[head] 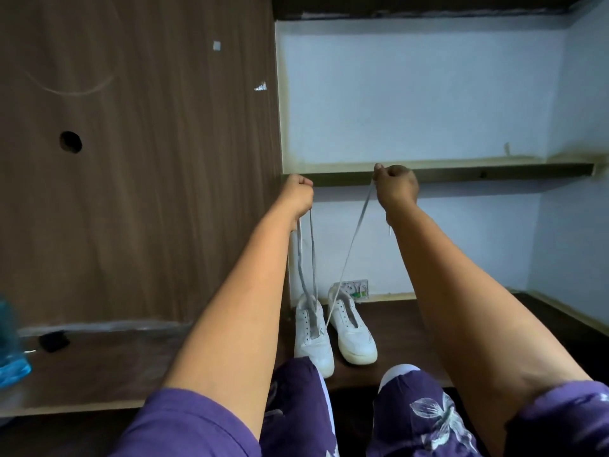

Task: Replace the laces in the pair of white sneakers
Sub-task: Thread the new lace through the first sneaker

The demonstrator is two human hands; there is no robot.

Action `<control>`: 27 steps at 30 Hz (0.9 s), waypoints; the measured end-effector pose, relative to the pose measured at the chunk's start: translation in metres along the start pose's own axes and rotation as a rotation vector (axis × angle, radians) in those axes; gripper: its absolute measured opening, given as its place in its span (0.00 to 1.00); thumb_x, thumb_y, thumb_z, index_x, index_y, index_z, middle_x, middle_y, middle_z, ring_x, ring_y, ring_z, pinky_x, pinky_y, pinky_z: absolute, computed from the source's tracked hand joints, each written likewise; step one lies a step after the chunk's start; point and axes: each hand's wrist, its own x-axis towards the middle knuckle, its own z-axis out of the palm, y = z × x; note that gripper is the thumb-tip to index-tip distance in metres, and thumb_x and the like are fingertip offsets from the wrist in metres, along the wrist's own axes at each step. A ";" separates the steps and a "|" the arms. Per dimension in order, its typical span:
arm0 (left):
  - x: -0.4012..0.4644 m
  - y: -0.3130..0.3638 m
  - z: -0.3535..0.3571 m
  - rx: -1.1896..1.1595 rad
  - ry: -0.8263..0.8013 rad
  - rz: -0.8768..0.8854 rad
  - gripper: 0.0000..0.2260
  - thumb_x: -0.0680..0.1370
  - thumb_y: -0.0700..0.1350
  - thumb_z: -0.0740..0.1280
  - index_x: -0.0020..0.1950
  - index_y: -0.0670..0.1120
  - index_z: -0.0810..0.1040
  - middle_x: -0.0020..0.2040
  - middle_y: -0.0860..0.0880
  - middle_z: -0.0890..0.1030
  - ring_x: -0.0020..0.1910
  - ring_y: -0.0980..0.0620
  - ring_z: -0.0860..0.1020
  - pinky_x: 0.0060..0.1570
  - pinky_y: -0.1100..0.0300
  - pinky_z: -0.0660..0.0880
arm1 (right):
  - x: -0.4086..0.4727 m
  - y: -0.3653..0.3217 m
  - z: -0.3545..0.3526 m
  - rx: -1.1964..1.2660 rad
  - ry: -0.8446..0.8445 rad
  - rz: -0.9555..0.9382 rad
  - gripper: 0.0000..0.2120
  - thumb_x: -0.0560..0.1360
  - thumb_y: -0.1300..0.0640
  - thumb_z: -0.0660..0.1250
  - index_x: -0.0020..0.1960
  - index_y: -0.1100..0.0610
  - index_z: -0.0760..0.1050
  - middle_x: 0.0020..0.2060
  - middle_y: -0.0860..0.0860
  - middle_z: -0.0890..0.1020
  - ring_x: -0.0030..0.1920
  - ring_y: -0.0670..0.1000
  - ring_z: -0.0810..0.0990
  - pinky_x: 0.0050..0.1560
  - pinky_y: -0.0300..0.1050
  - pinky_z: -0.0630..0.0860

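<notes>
Laces are the business at hand: both arms are stretched up and forward, each fist curled tight round one end of a flat pale grey shoelace, the left hand gripping a strand that hangs doubled below the wrist, the right hand pinching the other strand, whose tipped end dangles just under that wrist. Both strands run down to the left white low-top sneaker, which stands toe toward the person on the dark wooden desk surface, touching or just beside the right white low-top sneaker; that second shoe shows open eyelets with no lace that I can make out. Holding the ends high and level looks like a way of drawing the lace through the lower eyelets and matching the two sides in length, so I judge the lacing of this first shoe to be at an early row. Whether the lace is fully seated in the eyelets cannot be told from here. A brown wood-grain panel with a round hole stands to the left, a narrow shelf ledge crosses the pale blue wall behind the hands, and a blue plastic bottle sits blurred at the left edge.
</notes>
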 end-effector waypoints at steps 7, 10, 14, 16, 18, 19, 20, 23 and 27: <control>-0.004 0.035 0.004 -0.023 -0.007 0.119 0.13 0.76 0.34 0.55 0.39 0.49 0.74 0.40 0.50 0.77 0.36 0.51 0.72 0.35 0.64 0.69 | -0.023 -0.030 -0.001 -0.034 -0.132 -0.082 0.15 0.79 0.49 0.64 0.41 0.60 0.78 0.33 0.49 0.79 0.28 0.45 0.71 0.27 0.35 0.67; -0.008 0.048 0.001 0.024 -0.019 0.134 0.13 0.75 0.35 0.55 0.39 0.50 0.75 0.43 0.49 0.77 0.41 0.48 0.73 0.38 0.61 0.68 | -0.025 -0.047 -0.008 -0.025 -0.065 -0.076 0.15 0.80 0.50 0.62 0.43 0.60 0.78 0.36 0.51 0.80 0.31 0.47 0.74 0.28 0.36 0.67; -0.013 0.062 -0.008 0.036 -0.013 0.148 0.12 0.74 0.34 0.56 0.38 0.48 0.74 0.42 0.47 0.76 0.40 0.46 0.72 0.34 0.62 0.67 | -0.021 -0.062 -0.022 0.049 0.026 -0.068 0.15 0.81 0.51 0.59 0.50 0.62 0.79 0.42 0.52 0.82 0.40 0.50 0.78 0.34 0.37 0.70; -0.015 0.069 -0.013 0.025 -0.004 0.171 0.12 0.74 0.34 0.56 0.38 0.48 0.74 0.43 0.47 0.77 0.37 0.47 0.72 0.37 0.61 0.68 | -0.023 -0.066 -0.027 -0.029 -0.024 -0.104 0.16 0.80 0.50 0.61 0.47 0.60 0.80 0.41 0.53 0.83 0.40 0.50 0.79 0.36 0.39 0.70; -0.017 0.078 -0.016 0.005 0.017 0.199 0.13 0.74 0.34 0.55 0.38 0.48 0.74 0.41 0.48 0.77 0.34 0.49 0.71 0.37 0.61 0.68 | -0.027 -0.072 -0.030 -0.096 -0.076 -0.148 0.15 0.78 0.48 0.64 0.43 0.60 0.79 0.36 0.49 0.81 0.34 0.46 0.75 0.32 0.38 0.68; -0.019 0.083 -0.017 0.000 0.029 0.213 0.13 0.74 0.35 0.55 0.38 0.48 0.74 0.40 0.48 0.77 0.34 0.50 0.71 0.37 0.61 0.68 | -0.029 -0.077 -0.031 -0.109 -0.084 -0.167 0.15 0.77 0.48 0.66 0.41 0.59 0.77 0.34 0.48 0.80 0.33 0.46 0.74 0.30 0.38 0.67; -0.021 0.088 -0.018 -0.001 0.036 0.222 0.12 0.74 0.35 0.56 0.38 0.48 0.75 0.39 0.49 0.77 0.35 0.49 0.71 0.38 0.60 0.68 | -0.031 -0.081 -0.032 -0.113 -0.087 -0.184 0.15 0.76 0.48 0.68 0.38 0.58 0.75 0.33 0.48 0.80 0.32 0.46 0.73 0.30 0.38 0.66; -0.030 0.103 -0.020 0.012 0.031 0.266 0.11 0.73 0.36 0.57 0.38 0.49 0.75 0.40 0.49 0.78 0.35 0.48 0.72 0.40 0.58 0.69 | -0.039 -0.098 -0.035 -0.133 -0.085 -0.251 0.17 0.73 0.50 0.71 0.33 0.57 0.70 0.31 0.49 0.78 0.30 0.47 0.70 0.29 0.39 0.66; -0.049 0.126 -0.025 0.027 0.036 0.348 0.10 0.74 0.38 0.58 0.37 0.50 0.75 0.44 0.47 0.80 0.38 0.47 0.73 0.42 0.56 0.72 | -0.052 -0.119 -0.043 -0.062 -0.101 -0.308 0.12 0.73 0.53 0.72 0.37 0.59 0.74 0.30 0.51 0.79 0.28 0.47 0.72 0.24 0.33 0.67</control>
